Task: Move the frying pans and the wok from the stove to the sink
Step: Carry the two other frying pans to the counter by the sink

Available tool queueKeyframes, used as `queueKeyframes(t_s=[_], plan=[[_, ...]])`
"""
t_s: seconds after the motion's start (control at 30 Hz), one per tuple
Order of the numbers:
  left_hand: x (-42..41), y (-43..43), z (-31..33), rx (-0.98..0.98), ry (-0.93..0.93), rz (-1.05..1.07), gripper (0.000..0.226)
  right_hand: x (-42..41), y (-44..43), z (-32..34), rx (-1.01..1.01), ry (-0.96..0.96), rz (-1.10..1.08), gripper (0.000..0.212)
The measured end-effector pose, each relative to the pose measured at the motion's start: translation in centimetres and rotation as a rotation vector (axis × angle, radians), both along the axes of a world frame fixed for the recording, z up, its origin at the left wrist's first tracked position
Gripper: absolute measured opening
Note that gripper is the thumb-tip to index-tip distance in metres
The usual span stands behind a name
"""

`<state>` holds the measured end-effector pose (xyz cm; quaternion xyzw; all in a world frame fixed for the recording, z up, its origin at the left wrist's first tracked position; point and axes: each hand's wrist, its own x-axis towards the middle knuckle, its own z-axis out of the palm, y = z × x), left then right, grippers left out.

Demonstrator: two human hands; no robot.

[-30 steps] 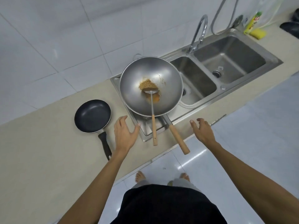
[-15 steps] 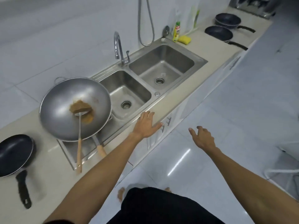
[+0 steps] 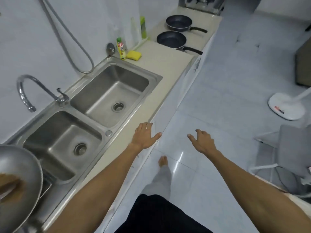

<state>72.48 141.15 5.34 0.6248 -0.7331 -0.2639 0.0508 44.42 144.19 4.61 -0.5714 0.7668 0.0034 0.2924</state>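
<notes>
Two dark frying pans stand on the counter at the far end: the nearer pan (image 3: 171, 39) and the farther pan (image 3: 179, 23), both with black handles pointing right. The steel wok (image 3: 25, 179) with brown food residue sits at the lower left, on the sink's drainboard, partly cut off by the frame. The double steel sink (image 3: 152, 76) lies between them, both basins bare. My left hand (image 3: 145, 136) hovers open over the counter's front edge beside the sink. My right hand (image 3: 202, 142) is open over the floor, holding nothing.
A curved tap (image 3: 25, 91) and a hanging hose (image 3: 74, 46) stand behind the sink. A yellow bottle (image 3: 121, 49) and yellow sponge (image 3: 133, 55) sit at the sink's far corner. A white fan base (image 3: 286, 109) and grey chair (image 3: 292, 145) occupy the floor on the right.
The view has swung right along the counter: the wok slid to the lower left edge, the small black pan left the frame, and the two far pans came closer. Both hands stay open.
</notes>
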Motion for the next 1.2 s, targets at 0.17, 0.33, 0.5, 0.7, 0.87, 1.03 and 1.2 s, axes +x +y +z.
queueKeyframes(t_s=[0.17, 0.33, 0.5, 0.7, 0.87, 1.03, 1.2], plan=[[-5.8, -11.8, -0.5, 0.101, 0.104, 0.007, 0.084, -6.6, -8.2, -0.7, 0.067, 0.02, -0.084, 0.075], [-11.8, -23.7, 0.4, 0.102, 0.119, -0.022, 0.087, -12.9, -17.2, -0.4, 0.067, 0.032, -0.15, 0.075], [-17.6, -33.4, 0.5, 0.105, 0.101, -0.066, 0.088, -18.3, -26.1, -0.7, 0.035, 0.013, -0.198, 0.075], [-24.5, -43.3, -0.4, 0.09, 0.105, -0.032, 0.086, -24.9, -36.8, -1.3, -0.008, -0.013, -0.141, 0.072], [-32.7, -52.1, -1.1, 0.112, 0.193, 0.169, 0.082, -33.7, -49.6, -1.5, 0.032, -0.056, -0.056, 0.07], [-39.6, -59.6, -1.0, 0.144, 0.265, 0.333, 0.077, -40.8, -61.7, -0.7, 0.053, -0.058, 0.054, 0.071], [-43.4, -65.7, -1.5, 0.178, 0.375, 0.539, 0.074, -43.6, -71.7, -0.9, 0.047, -0.091, 0.162, 0.066]])
